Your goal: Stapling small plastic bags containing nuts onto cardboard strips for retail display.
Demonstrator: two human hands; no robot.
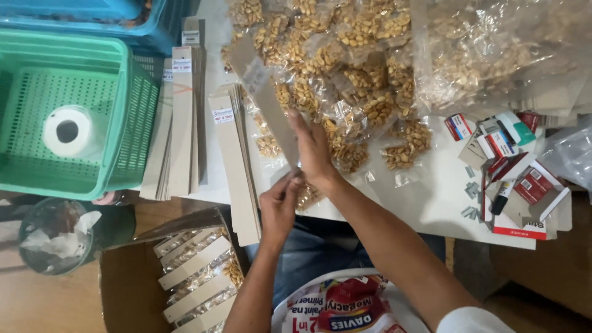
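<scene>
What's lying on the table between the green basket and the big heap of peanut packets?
In the head view, stacks of long cardboard strips lie between the green basket and the peanut packets.

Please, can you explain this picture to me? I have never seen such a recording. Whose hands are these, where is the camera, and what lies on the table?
There is one picture, from a camera on a person's head, looking down. The right hand holds a long cardboard strip; the left hand pinches its lower end, at a small peanut bag. On the white table lie many peanut bags, stacked strips, small boxes and a green basket holding a tape roll. Below, a carton holds finished strips.
</scene>
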